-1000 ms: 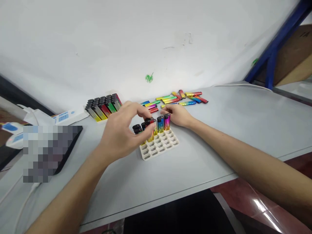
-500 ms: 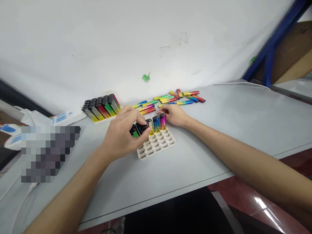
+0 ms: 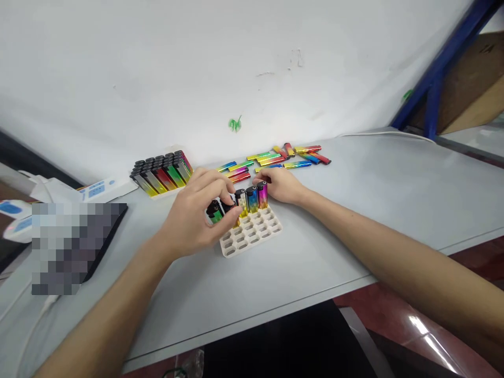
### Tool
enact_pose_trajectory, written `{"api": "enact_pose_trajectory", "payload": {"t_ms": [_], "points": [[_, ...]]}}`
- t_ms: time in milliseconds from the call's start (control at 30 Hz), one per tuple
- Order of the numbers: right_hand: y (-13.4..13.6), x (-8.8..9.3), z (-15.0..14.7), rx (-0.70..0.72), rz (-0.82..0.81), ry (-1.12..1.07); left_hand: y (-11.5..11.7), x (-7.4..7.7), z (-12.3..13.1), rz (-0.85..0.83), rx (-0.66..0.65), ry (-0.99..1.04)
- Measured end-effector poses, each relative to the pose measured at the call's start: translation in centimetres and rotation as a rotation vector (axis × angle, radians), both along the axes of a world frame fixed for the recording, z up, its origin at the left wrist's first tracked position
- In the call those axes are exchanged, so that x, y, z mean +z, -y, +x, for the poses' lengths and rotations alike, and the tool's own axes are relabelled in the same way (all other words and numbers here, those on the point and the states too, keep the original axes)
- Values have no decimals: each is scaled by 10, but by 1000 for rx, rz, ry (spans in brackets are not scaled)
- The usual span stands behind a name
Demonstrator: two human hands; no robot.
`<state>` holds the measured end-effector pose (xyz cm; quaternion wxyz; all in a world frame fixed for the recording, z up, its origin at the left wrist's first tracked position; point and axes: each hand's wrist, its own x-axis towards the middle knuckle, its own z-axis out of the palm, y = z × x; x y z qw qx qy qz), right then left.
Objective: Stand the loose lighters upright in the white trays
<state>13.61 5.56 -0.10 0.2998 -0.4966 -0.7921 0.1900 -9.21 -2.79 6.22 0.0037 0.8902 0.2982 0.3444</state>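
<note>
A white tray point(image 3: 252, 236) with rows of slots lies on the table, and several lighters stand upright along its far row. My left hand point(image 3: 200, 215) has thumb and fingers closed around a red lighter point(image 3: 230, 207), whose lower end is down at the tray. Beside that hand stands a green lighter point(image 3: 214, 211). To the right are a yellow-silver lighter point(image 3: 241, 203), a blue lighter point(image 3: 252, 200) and a purple lighter point(image 3: 263, 196). My right hand point(image 3: 279, 184) rests with curled fingers just behind the purple lighter; what its fingertips hold, if anything, is hidden.
Loose shiny lighters point(image 3: 271, 159) lie scattered along the wall. A packed block of lighters point(image 3: 163, 173) stands in another tray at the back left. Power strips point(image 3: 104, 189), a blurred dark-edged object point(image 3: 79, 249) and a cable point(image 3: 33, 325) occupy the left side.
My left hand has lowered the red lighter toward the tray, and its fingers have shifted slightly left, showing more of the neighbouring lighters. My right hand has stayed put.
</note>
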Motion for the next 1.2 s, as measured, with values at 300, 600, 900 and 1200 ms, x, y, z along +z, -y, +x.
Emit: {"api": "enact_pose_trajectory", "payload": {"t_ms": [300, 600, 900, 1200], "points": [[1, -1, -1, -11, -11, 2, -58, -36, -36, -419, 450, 151], [0, -2, 1, 0, -21, 0, -67, -48, -32, -207, 316, -281], [3, 2, 0, 4, -18, 5, -55, -40, -31, -322, 525, -345], [2, 2, 0, 11, -22, 9, -44, -40, -24, -588, 494, 160]]}}
